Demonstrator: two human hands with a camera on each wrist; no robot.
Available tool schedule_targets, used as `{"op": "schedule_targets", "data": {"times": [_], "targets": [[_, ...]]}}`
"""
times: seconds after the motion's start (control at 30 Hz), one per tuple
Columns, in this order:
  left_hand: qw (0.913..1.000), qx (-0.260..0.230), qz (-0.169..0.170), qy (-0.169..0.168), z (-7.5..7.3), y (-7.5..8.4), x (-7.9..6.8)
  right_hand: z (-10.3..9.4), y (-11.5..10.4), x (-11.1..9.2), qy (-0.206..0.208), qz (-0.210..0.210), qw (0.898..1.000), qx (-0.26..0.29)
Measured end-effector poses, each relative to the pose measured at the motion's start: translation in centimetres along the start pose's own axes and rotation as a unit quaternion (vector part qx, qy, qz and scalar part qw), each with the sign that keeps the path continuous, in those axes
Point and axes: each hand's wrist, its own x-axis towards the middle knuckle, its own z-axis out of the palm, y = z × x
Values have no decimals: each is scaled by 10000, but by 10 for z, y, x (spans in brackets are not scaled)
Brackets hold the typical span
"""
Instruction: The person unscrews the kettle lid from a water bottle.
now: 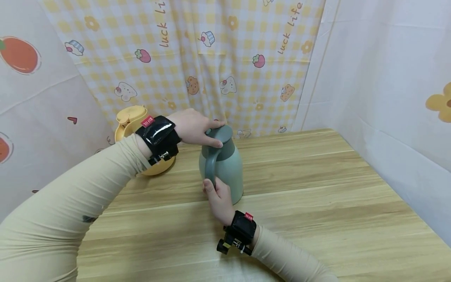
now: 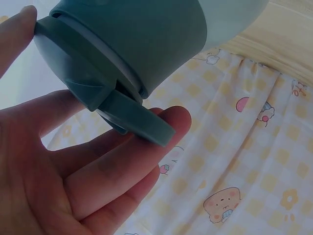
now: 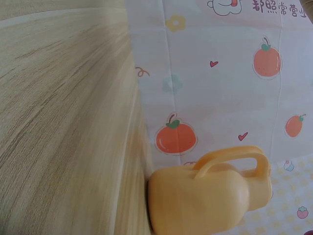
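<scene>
A pale green thermal jug [image 1: 229,174] with a darker grey-green collar and handle stands upright on the table. From above, my left hand [image 1: 192,127] pinches its round lid [image 1: 222,134], thumb and forefinger at opposite edges. The left wrist view shows the lid [image 2: 73,61] close against the collar [image 2: 142,34], with a thin pale line between them. Other fingers of that hand lie along the lid's projecting tab [image 2: 139,117]. Low on the handle [image 1: 211,162], my right hand [image 1: 221,199] grips with its thumb on the near side. The right hand's fingers are outside the right wrist view.
A yellow jug [image 3: 195,198] with a looped handle stands left of the green one, partly hidden behind my left forearm in the head view. Wood-grain table [image 1: 299,203] extends to the right. Printed curtains [image 1: 169,70] hang behind and at both sides.
</scene>
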Motion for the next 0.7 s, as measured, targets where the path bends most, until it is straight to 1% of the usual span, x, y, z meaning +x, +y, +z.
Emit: {"op": "schedule_targets", "data": {"times": [0.17,0.37,0.7], "targets": [[10000,-18,-46,-77,-3,3,-1,0,-1,0,-23,-72,10000,34],[9999,28,-48,-112,-3,5,0,0,0,0,-37,20,9999,136],[9998,89,-128,-128,-4,8,1,0,0,-1,-24,36,9999,140]]}}
